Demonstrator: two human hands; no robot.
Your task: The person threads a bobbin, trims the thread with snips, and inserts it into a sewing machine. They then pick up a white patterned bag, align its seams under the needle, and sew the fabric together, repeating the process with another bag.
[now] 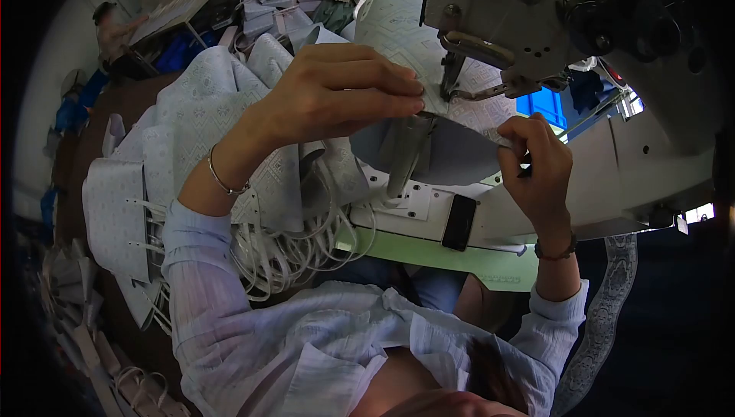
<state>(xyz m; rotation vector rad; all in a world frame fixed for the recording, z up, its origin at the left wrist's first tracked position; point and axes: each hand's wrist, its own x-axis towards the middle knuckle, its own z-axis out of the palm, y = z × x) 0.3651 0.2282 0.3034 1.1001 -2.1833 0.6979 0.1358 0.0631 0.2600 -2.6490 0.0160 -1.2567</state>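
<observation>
A silvery-white patterned sheet piece, grey on its underside, is draped over the narrow post of an industrial sewing machine. My left hand is closed, its fingertips pinching the piece's near edge just left of the presser foot. At the right end of that same edge, my right hand pinches the material between thumb and curled fingers. The edge stretches between both hands beneath the machine head. Whether the needle is in the material cannot be made out.
Left of the machine hangs a large heap of patterned pieces with white cord handles. A black phone lies on the machine bed by the green table edge. A patterned strip hangs at right. Another person stands far left.
</observation>
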